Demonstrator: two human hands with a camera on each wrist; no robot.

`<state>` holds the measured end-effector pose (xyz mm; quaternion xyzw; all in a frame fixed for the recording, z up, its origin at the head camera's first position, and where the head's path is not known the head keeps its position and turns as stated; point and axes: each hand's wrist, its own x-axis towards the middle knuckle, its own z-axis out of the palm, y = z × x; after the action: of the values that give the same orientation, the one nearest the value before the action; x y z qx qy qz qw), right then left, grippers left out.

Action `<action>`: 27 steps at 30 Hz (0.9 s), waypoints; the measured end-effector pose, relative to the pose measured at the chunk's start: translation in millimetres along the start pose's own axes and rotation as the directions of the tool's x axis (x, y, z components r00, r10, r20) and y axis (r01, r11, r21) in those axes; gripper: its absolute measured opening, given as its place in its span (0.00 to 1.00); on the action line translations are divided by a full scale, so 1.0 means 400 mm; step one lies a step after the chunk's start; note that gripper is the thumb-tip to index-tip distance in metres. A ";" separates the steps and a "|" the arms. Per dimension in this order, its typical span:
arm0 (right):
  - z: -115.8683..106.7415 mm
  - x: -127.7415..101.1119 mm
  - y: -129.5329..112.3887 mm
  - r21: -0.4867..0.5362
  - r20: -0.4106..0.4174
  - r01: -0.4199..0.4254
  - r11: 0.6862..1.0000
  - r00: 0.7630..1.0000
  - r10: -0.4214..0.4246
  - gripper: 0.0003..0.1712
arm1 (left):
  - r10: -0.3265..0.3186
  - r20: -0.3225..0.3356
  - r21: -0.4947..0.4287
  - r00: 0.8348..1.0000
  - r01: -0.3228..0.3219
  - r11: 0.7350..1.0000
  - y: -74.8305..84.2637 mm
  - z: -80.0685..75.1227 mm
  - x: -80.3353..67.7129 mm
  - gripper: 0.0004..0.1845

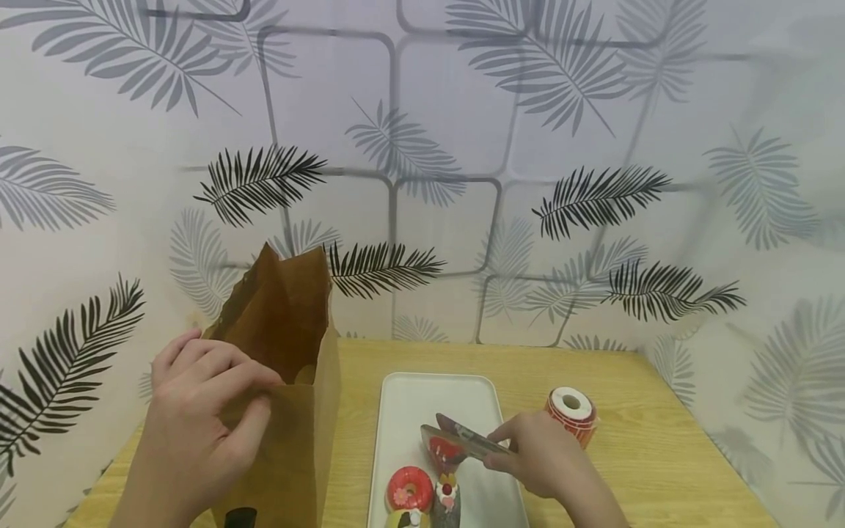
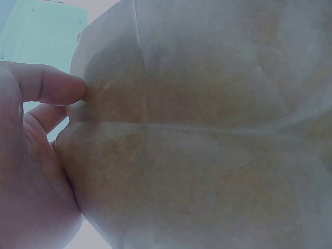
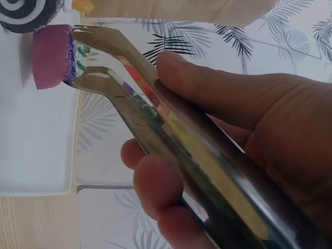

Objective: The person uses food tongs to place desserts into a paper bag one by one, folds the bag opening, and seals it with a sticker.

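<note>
My left hand pinches the top rim of a brown paper bag, thumb outside and fingers over the edge. Upright and with its mouth open, the bag stands at the left; its creased side fills most of the left wrist view. In my right hand is a pair of metal tongs, gripped between thumb and fingers. The tongs' forked tips lie either side of a small toy cake, pink with a purple and white trimmed edge, over the white tray. A red donut lies near it.
On the tray's near end are a dark roll with a cream-and-cherry top and a yellow piece. A roll of red-and-white stickers stands right of the tray on the wooden table. Leaf-patterned sheeting rises behind.
</note>
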<state>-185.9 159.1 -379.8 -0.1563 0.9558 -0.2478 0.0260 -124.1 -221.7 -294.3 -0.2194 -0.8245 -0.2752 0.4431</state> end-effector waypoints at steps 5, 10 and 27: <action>-0.011 -0.006 -0.004 0.029 -0.020 -0.030 0.999 0.999 0.031 0.11 | 0.003 -0.002 -0.003 1.000 -0.003 1.000 0.001 0.001 0.001 0.11; -0.020 -0.011 -0.007 0.048 -0.048 -0.055 0.997 0.997 0.058 0.14 | -0.004 0.004 -0.002 1.000 0.004 1.000 0.003 0.000 0.002 0.11; -0.052 -0.028 -0.022 0.100 -0.164 -0.056 0.993 0.984 0.072 0.17 | 0.013 -0.005 -0.002 1.000 -0.013 1.000 0.005 0.003 0.001 0.10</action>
<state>-175.3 165.1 -357.5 -0.1027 0.9462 -0.3044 -0.0391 -123.8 -219.2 -293.9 -0.2245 -0.8218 -0.2735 0.4467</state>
